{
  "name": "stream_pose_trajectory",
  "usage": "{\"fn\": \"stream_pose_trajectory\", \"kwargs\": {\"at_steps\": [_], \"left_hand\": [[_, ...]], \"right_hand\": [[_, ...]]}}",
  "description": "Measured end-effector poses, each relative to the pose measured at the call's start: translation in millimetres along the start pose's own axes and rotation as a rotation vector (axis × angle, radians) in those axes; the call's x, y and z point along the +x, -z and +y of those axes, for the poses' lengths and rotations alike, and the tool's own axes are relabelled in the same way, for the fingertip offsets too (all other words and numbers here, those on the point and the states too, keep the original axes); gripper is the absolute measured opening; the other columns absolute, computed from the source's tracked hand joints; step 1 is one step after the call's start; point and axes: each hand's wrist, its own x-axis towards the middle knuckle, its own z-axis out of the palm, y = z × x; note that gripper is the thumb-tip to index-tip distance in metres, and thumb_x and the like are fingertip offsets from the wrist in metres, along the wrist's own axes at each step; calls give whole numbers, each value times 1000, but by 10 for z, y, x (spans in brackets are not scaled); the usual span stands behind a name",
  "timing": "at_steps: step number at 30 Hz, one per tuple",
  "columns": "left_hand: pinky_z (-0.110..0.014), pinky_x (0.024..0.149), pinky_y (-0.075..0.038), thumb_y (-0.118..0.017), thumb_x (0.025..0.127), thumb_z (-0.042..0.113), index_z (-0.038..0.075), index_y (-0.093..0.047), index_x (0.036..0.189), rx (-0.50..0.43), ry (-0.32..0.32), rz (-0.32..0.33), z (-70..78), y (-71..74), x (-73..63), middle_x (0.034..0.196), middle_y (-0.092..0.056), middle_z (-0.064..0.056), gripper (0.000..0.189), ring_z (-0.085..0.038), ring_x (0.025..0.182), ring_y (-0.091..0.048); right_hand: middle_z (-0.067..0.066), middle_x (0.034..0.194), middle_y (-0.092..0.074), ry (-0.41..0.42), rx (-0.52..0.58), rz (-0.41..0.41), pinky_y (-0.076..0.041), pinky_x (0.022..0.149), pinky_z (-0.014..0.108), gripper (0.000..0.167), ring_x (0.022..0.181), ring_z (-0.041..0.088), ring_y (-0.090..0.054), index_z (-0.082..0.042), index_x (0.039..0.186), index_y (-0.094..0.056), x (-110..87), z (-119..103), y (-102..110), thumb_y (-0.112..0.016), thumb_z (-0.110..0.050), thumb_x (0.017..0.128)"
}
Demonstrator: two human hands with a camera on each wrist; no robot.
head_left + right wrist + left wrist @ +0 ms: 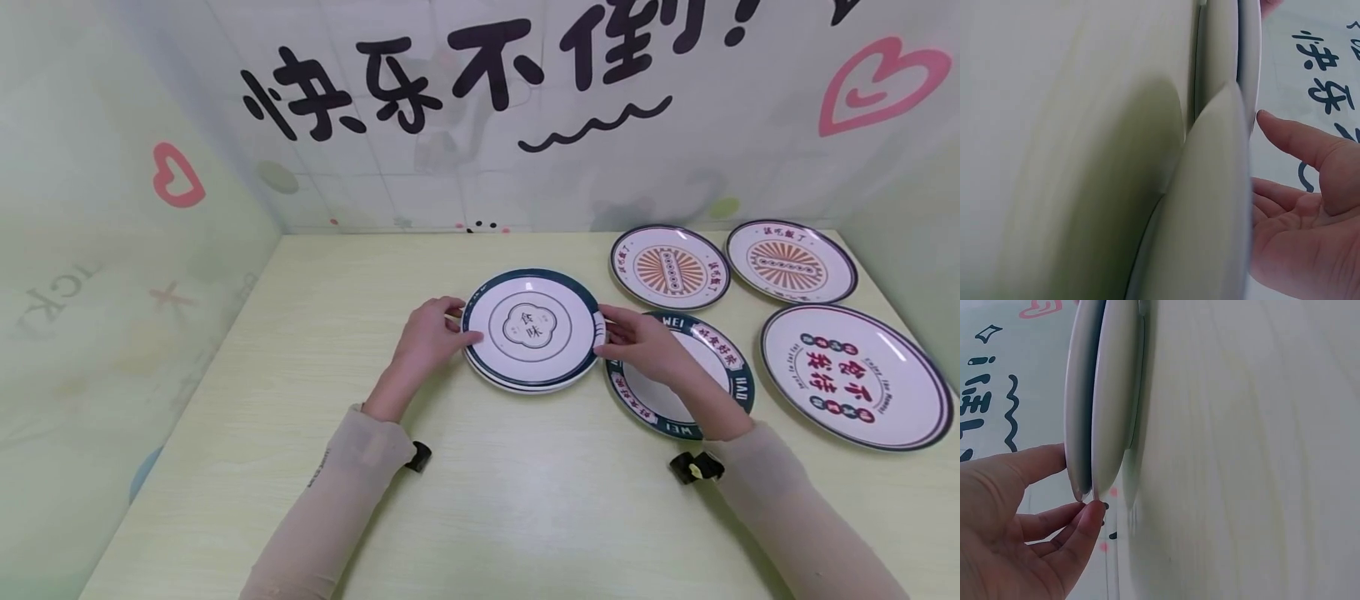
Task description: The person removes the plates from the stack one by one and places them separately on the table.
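A white plate with a dark green rim point(536, 327) and a flower-shaped emblem lies on top of another plate point(1116, 394) in the middle of the table. My left hand point(427, 340) grips the upper plate's left edge, thumb on the rim. In the left wrist view its fingertips point(1092, 512) meet the edges of the two stacked plates, which show a thin dark gap between them. On the opposite side my right hand point(643, 343) pinches the rim, with its thumb point(1269, 125) touching the upper plate; its other fingertips are hidden behind the plates.
Under my right forearm lies a green-rimmed plate point(660, 392). Two smaller plates with orange sunbursts, one nearer point(670, 267) and one in the corner point(791, 261), lie at the back right. A large plate with red lettering point(855, 379) is at far right. Walls point(465, 183) enclose the table point(525, 500).
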Motion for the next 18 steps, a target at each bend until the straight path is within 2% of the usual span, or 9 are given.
{"fn": "stream_pose_trajectory", "kwargs": {"at_steps": [6, 18], "left_hand": [[-36, 89, -58, -79, 86, 25, 8, -56, 139, -83, 14, -13, -28, 27, 9, 127, -65, -9, 60, -24, 110, -66], [-38, 97, -58, -74, 90, 21, 5, -57, 136, -126, 36, -7, -69, 72, 32, 129, -64, -13, 51, -27, 115, -65]], "right_hand": [[24, 155, -40, -49, -55, 30, -40, 118, 48, 68, 143, 39, -42, 0, 155, -30, 8, -56, -36, -63, -11, 97], [24, 154, -43, -92, -179, 81, -40, 117, 50, 69, 142, 41, -43, -3, 154, -36, 21, -118, -113, -68, -18, 95]]}}
